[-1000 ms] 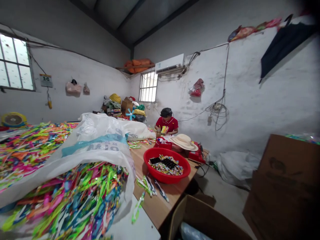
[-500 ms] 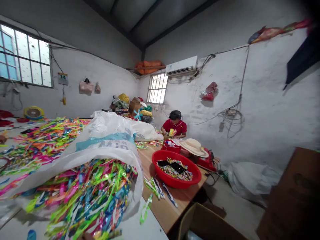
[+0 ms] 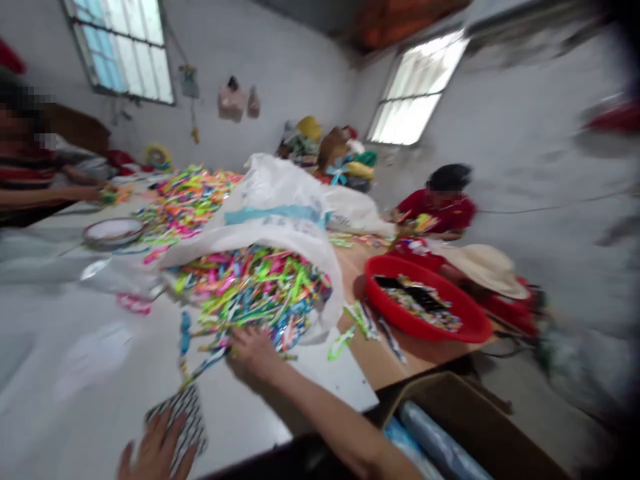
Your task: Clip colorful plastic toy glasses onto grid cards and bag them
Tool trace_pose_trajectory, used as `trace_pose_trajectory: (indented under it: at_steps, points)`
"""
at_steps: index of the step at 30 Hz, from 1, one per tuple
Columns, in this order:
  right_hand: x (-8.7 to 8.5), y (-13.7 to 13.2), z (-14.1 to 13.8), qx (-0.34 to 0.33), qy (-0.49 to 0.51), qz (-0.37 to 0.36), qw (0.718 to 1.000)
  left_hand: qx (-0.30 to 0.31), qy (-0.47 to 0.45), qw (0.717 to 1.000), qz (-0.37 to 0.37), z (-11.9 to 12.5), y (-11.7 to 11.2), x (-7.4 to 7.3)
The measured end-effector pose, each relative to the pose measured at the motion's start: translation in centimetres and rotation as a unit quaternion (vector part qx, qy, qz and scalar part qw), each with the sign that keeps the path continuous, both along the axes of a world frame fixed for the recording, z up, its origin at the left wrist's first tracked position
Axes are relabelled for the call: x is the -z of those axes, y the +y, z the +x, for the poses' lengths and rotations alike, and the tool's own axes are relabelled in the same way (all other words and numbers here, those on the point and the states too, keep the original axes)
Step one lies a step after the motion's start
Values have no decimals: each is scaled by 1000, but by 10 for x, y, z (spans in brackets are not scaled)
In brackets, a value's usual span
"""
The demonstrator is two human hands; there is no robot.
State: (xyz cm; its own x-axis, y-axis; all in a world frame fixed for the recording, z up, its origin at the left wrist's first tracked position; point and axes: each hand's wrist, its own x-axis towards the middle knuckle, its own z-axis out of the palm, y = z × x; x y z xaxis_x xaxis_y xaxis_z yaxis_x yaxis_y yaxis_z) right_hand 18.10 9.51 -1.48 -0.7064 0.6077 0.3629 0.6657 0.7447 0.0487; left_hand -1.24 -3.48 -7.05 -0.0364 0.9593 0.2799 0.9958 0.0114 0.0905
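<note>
My left hand (image 3: 157, 450) lies at the bottom left, fingers spread over a flat black-and-white patterned piece (image 3: 193, 417) on the white tabletop (image 3: 240, 430). Reaching in from the lower right, my right hand (image 3: 253, 347) rests at the near edge of a heap of bright multicoloured strips (image 3: 250, 287). Its fingers look stretched out, and I see nothing held in them. The strips spill from the mouth of a white woven sack (image 3: 327, 310) lying on its side. Several loose strips lie just left of my right hand. The picture is blurred.
A red basin (image 3: 420, 327) of small pieces stands on the wooden table at right, near a straw hat (image 3: 487, 267). An open cardboard box (image 3: 465, 413) sits below. A person in red (image 3: 440, 210) works behind; another person's arm (image 3: 55, 195) reaches in at left, near a round tray (image 3: 114, 230).
The view has tilted down and turned left. Both my hands and the patterned piece now show clearly on the tabletop. The person at left has come into view.
</note>
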Motion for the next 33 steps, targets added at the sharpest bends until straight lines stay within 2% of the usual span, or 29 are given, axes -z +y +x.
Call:
trace_pose_trajectory:
  at_steps: [2,5,7,11,14,17,21,24,26,28,30,33]
  points:
    - [6,-6,5,-4,7,-37,999,-11,26,999,-30,-10,-29,-2]
    - [10,-16,15,-23,14,-110,994,-18,38,998,-36,-7,-40,-6]
    - [4,-16,24,-8,26,-128,991,-14,35,999,-28,-2,-37,-8]
    - [-22,2,39,72,17,-118,990,-12,29,999,-26,2,-37,-12]
    - [-31,6,33,55,-38,-130,989,-18,28,999,-41,5,-40,-16]
    - [-25,-4,14,22,-87,-131,987,-20,28,998,-57,9,-45,-19]
    - [-15,-12,1,44,-104,-145,983,-24,24,997,-71,11,-54,-22]
    - [-20,-9,3,35,-104,-138,984,-22,12,997,-78,13,-61,-23]
    - [-31,-11,-2,10,-114,-121,986,-20,-1,997,-73,17,-62,-24]
    - [-47,-19,-17,-45,-120,-99,987,-16,-29,998,-55,22,-57,-27]
    - [-65,-32,-40,-118,-114,-74,984,-31,-98,995,-14,26,-45,-31]
    - [-90,-55,-72,-223,-92,-41,969,-71,-238,968,32,22,-19,-45]
